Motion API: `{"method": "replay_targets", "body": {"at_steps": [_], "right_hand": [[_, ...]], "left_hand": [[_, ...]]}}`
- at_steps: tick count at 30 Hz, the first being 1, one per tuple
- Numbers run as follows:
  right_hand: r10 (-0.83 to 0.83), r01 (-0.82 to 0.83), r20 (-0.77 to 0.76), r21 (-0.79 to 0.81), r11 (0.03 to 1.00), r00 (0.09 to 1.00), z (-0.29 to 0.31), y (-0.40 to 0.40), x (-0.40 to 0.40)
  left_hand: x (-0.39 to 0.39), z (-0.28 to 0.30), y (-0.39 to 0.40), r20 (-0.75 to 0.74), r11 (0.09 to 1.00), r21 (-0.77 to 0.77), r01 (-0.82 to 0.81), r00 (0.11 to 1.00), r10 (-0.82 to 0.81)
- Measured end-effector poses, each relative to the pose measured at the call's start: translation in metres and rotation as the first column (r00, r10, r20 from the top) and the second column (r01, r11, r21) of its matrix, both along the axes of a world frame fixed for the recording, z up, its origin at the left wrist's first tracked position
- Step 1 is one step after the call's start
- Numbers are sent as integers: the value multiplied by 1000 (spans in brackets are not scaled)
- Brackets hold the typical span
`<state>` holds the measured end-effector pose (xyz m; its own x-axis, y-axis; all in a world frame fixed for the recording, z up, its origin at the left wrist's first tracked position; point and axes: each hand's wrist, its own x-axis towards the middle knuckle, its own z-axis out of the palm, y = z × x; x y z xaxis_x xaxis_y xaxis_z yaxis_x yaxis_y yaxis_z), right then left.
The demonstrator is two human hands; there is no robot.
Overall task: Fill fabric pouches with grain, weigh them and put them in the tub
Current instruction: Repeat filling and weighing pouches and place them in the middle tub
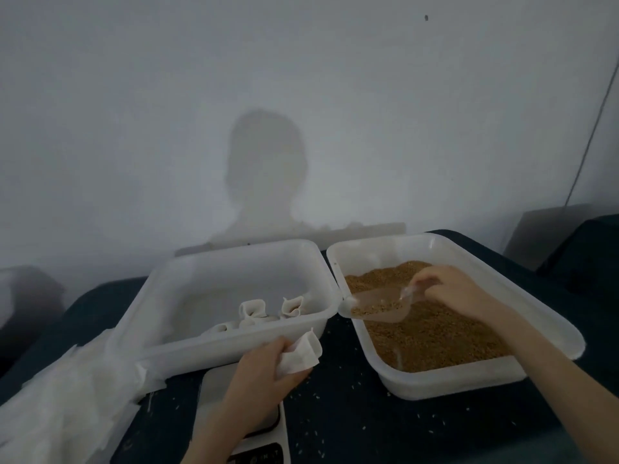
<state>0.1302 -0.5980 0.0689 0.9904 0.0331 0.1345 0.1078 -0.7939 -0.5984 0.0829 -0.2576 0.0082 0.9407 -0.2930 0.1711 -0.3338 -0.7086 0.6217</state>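
My left hand [264,370] grips a white fabric pouch [303,354] just in front of the left tub, above the scale. My right hand [452,289] holds the handle of a clear plastic scoop [378,306] with some brown grain in it, over the left edge of the grain tub [469,383]. That tub is filled with brown grain [432,336]. The left white tub [187,343] holds several filled pouches [254,313] near its front wall. A white scale [261,440] lies partly under my left forearm.
A pile of white fabric [67,406] lies at the left on the dark table [351,423]. Loose grains are scattered over the table. A pale wall rises right behind the tubs. A dark object [582,249] stands at the far right.
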Motion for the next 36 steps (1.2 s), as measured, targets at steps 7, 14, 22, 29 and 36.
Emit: {"method": "replay_targets", "body": {"at_steps": [7, 14, 22, 29, 36], "right_hand": [[137, -124, 94, -128, 984, 986, 1, 40, -5], [168, -143, 118, -195, 970, 979, -1, 65, -12], [159, -104, 157, -311, 945, 975, 4, 81, -14], [133, -70, 158, -349, 934, 978, -1, 88, -14], [166, -65, 207, -422, 904, 964, 1, 93, -17]], "left_hand": [[3, -4, 9, 67, 994, 85, -76, 995, 70], [-2, -1, 12, 156, 972, 184, -146, 981, 118], [-4, -1, 11, 208, 950, 261, -171, 971, 117], [-3, -7, 5, 151, 966, 249, -68, 988, 30], [5, -10, 7, 197, 975, 185, -121, 977, 84]]}}
